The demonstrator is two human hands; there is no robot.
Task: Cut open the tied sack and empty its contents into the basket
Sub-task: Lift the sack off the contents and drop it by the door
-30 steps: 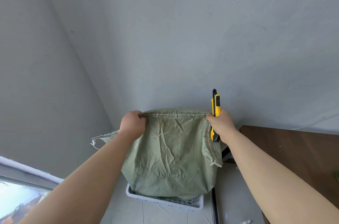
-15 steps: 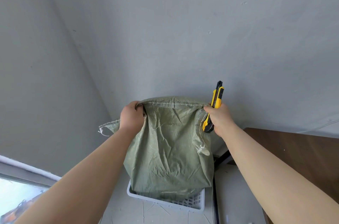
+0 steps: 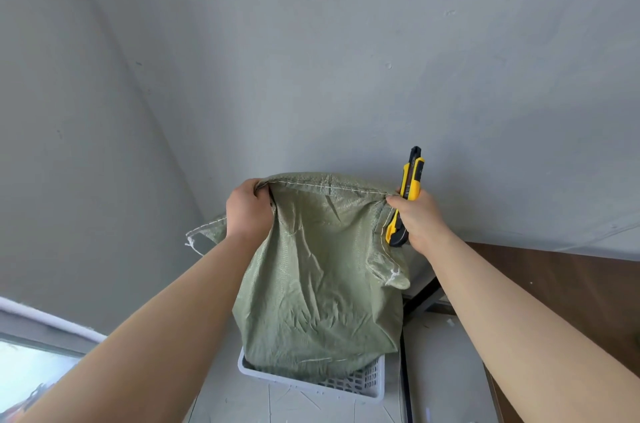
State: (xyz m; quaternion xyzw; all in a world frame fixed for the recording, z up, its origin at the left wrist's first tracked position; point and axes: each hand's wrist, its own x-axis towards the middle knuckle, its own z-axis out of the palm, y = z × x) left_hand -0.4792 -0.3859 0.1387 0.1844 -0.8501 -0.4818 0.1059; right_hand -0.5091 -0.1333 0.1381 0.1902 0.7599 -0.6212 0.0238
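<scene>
A green woven sack (image 3: 318,287) hangs upside down, its stitched seam on top and its lower end inside a white plastic basket (image 3: 367,384) on the floor. My left hand (image 3: 247,209) grips the seam's left corner. My right hand (image 3: 417,220) pinches the right corner and also holds a yellow and black utility knife (image 3: 408,194), pointing up. The sack hides whatever lies in the basket.
A grey wall stands close behind the sack. A dark brown wooden table (image 3: 571,287) is at the right, with a black frame (image 3: 420,298) under it. A window (image 3: 31,367) shows at the lower left. The floor is pale tile.
Both hands lifted the sack higher over the first half second, then held about level. The knife tilted to the right. The sack's lower end stays in the basket.
</scene>
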